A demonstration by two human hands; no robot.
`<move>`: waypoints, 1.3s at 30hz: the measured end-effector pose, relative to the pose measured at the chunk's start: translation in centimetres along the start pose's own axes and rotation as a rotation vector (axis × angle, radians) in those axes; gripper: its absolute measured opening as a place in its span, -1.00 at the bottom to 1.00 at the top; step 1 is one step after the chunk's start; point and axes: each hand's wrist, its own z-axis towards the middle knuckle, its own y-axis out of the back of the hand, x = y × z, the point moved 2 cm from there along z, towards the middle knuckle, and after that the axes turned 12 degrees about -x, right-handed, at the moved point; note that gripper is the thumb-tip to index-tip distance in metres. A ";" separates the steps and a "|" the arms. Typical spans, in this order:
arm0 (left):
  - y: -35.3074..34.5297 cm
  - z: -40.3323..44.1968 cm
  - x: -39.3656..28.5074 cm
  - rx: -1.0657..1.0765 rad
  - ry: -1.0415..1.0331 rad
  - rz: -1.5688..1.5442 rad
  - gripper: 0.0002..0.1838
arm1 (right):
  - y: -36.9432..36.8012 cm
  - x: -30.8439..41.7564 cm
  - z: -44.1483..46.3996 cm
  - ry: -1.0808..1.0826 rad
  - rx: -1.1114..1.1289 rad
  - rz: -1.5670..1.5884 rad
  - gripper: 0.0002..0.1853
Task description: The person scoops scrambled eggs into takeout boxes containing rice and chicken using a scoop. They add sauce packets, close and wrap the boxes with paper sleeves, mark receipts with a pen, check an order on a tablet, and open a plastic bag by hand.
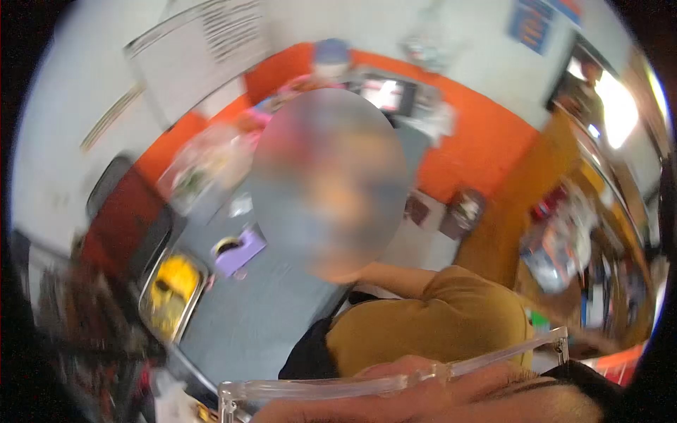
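Neither of my hands shows plainly. A large blurred oval [328, 190] covers the middle of the view and hides what lies behind it. From a mustard-coloured sleeve [479, 303] a bare forearm [398, 278] runs left into the lower edge of this oval, and its hand is hidden. Whose arm it is I cannot tell. On the grey table [240, 331], left of the oval, stands a purple tape dispenser [241, 254] with a roll of tape. A metal tray [192, 308] with yellow items lies at the table's left edge.
A clear plastic bag [211, 158] lies at the table's far left, near a dark chair [109, 187]. Wooden shelves at right hold a filled plastic bag [557, 247]. A bin [463, 211] stands by the orange wall. Clear glasses frames [338, 386] cross the bottom.
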 end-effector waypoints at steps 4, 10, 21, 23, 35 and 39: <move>-11.7 -2.7 -7.8 0.369 0.129 -0.321 -0.63 | -2.1 0.3 -2.6 -0.094 0.219 -0.003 -0.62; -12.7 -11.0 -18.5 0.812 0.418 -0.530 -0.65 | -3.1 3.1 -3.2 -0.089 0.493 0.007 -0.60; -0.2 -8.8 -33.0 0.577 0.249 -0.464 -0.90 | -1.8 4.6 -0.4 0.045 0.081 0.078 -0.86; 0.8 -8.3 -32.2 0.525 0.267 -0.421 -0.90 | -1.7 5.2 0.3 -0.104 0.020 0.242 -0.87; 0.4 -10.2 -32.2 0.488 0.065 -0.377 -0.82 | -7.0 5.8 5.8 0.170 0.036 0.099 -0.84; -3.8 -9.4 -34.4 0.510 -0.194 -0.180 -0.75 | -5.2 6.9 5.7 0.132 -0.245 0.239 -0.87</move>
